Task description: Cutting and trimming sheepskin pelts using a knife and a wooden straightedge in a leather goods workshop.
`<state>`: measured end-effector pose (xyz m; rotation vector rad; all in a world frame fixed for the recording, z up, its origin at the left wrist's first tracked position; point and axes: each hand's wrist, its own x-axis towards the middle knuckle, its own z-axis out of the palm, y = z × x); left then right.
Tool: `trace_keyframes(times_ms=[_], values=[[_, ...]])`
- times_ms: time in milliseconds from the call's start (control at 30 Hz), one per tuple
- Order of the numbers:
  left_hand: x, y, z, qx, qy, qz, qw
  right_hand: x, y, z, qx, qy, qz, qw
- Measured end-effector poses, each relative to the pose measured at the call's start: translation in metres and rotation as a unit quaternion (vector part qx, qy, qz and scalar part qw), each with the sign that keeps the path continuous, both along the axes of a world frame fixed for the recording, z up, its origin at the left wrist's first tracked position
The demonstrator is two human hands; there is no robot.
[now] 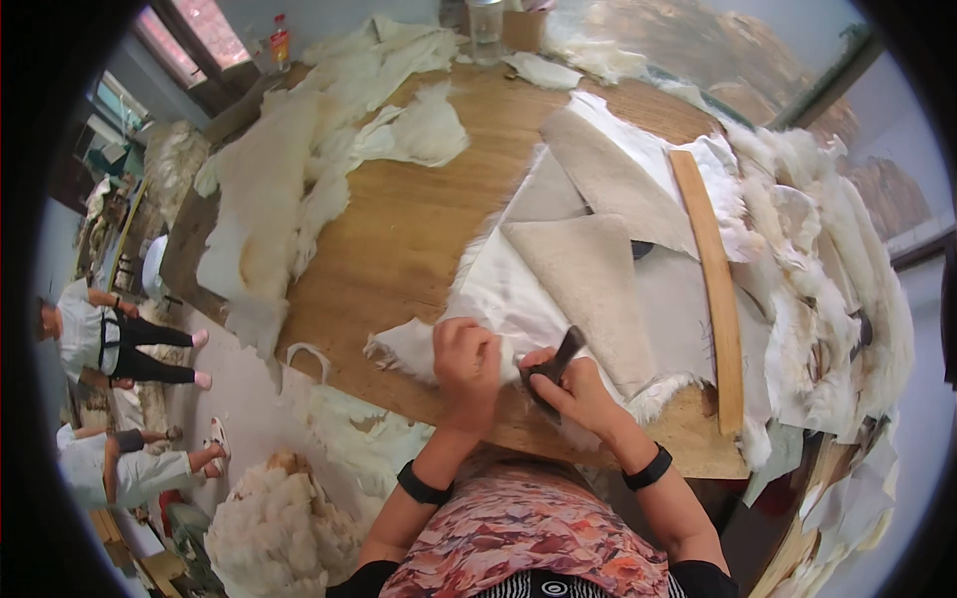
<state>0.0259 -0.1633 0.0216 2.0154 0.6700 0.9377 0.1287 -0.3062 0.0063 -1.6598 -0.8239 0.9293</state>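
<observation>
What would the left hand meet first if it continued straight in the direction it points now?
Most likely the white furry-edged piece on the wooden table, just beyond the knuckles of the left hand; whether they already touch is hard to judge.

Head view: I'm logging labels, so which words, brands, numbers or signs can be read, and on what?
No words or numbers are legible.
Red-capped bottle, upper left: label too small to read.
Black panel, lower edge: white ring-shaped mark, no readable letters.
Dark tool in the right hand: no lettering shows.
</observation>
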Motion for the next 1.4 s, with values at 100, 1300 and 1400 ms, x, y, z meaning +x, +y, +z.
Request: trace_keyframes(times_ms=[100, 1300, 1400], values=[[-0.005, 0.013, 0.013, 0.014, -0.010, 0.059, 0.998, 0.001, -0.001, 0.002, -0.017, -0.071, 0.075, 0.994], [-0.058, 0.006, -0.043, 0.288, 0.142, -0.154, 0.934, -0.004, -0.021, 0.025, -0.150, -0.211, 0.013, 0.966], [-0.058, 0.014, -0.041, 0.294, 0.138, -0.165, 0.931, -0.006, -0.066, 0.047, -0.251, -0.049, 0.113, 0.960]])
